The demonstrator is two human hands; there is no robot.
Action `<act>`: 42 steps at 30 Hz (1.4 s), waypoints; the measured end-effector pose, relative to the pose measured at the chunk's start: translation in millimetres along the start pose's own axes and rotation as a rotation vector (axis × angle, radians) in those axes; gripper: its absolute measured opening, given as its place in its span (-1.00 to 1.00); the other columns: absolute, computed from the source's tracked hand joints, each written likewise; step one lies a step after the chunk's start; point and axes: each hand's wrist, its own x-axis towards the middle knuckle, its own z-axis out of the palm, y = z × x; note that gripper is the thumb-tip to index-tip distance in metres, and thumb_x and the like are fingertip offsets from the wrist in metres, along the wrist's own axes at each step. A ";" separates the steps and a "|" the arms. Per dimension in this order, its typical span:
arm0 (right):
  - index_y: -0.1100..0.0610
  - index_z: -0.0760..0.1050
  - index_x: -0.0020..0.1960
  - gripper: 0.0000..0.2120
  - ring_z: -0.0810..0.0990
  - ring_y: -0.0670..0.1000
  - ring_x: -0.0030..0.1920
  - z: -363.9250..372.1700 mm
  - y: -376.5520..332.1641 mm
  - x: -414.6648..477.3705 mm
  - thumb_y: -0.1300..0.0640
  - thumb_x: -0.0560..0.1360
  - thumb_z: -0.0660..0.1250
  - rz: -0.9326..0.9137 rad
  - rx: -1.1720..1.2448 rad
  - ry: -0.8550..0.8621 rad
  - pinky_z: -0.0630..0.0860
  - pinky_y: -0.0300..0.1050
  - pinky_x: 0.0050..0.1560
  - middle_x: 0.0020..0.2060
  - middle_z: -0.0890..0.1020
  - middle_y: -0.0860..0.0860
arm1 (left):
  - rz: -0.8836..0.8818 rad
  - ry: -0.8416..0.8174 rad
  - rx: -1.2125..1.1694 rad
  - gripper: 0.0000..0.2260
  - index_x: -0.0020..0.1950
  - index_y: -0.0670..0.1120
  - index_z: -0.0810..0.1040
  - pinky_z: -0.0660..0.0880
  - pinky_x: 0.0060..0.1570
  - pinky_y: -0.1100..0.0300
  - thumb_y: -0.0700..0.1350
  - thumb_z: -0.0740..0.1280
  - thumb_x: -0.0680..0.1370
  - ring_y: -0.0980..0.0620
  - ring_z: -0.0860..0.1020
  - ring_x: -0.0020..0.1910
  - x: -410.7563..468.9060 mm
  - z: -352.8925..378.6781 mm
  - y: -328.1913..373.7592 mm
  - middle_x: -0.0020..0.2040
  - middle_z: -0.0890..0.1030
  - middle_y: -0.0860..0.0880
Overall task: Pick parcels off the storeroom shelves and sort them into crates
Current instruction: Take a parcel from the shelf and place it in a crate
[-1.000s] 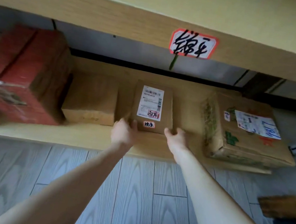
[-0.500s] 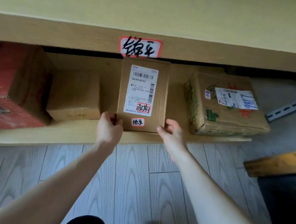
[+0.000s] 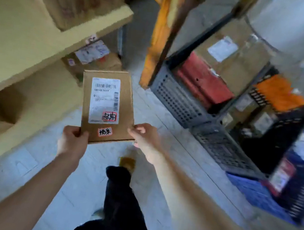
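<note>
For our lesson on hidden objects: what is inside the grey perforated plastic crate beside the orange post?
A red rectangular parcel and a brown cardboard box with a white label lie in the grey perforated plastic crate. Anything beneath them is covered.

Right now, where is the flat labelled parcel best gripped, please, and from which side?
Probably its two near corners, from the near short edge: the parcel is thin and flat, and the left hand and right hand pinch it there, clear of the label.

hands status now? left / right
Left hand: closed, gripping the parcel at its near left corner.
Right hand: closed, pinching the parcel's near right corner.
</note>
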 end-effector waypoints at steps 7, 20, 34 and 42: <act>0.16 0.46 -0.19 -0.88 0.58 0.15 -0.05 -212.2 24.8 -80.7 0.14 0.47 0.35 0.137 0.326 0.302 0.57 0.01 -0.09 -0.18 0.56 0.21 | 0.301 -0.303 0.055 -0.86 0.06 -0.24 0.49 0.32 -0.25 0.18 -0.26 0.27 0.52 -0.05 0.46 -0.15 -153.4 110.3 118.2 -0.06 0.53 -0.11; 0.07 0.50 0.00 -0.93 0.51 -0.18 -0.24 -483.8 123.4 9.9 0.16 0.53 0.26 0.246 0.487 0.489 0.54 -0.31 -0.16 -0.26 0.55 -0.16 | 0.439 -0.527 0.379 -0.80 0.17 -0.21 0.43 0.32 -0.06 0.18 -0.26 0.17 0.56 -0.09 0.47 0.05 -245.6 406.7 235.7 0.10 0.51 -0.15; 0.21 0.57 0.09 -0.76 0.56 0.09 0.02 -559.6 221.4 320.2 0.10 0.51 0.28 0.288 0.275 0.649 0.48 -0.07 0.05 0.03 0.62 0.12 | 0.684 -0.510 0.697 -0.75 0.24 -0.15 0.41 0.48 0.14 -0.01 -0.20 0.21 0.56 -0.11 0.52 0.14 -89.3 685.3 249.5 0.18 0.52 -0.17; 0.25 0.50 0.16 -0.77 0.54 0.16 0.13 -550.2 258.0 411.5 0.24 0.54 0.20 0.269 0.176 0.650 0.35 -0.20 -0.06 0.13 0.59 0.17 | 0.673 -0.566 0.728 -0.72 0.29 -0.22 0.40 0.39 0.22 0.07 -0.27 0.14 0.58 -0.13 0.44 0.24 -32.2 754.7 226.5 0.28 0.43 -0.20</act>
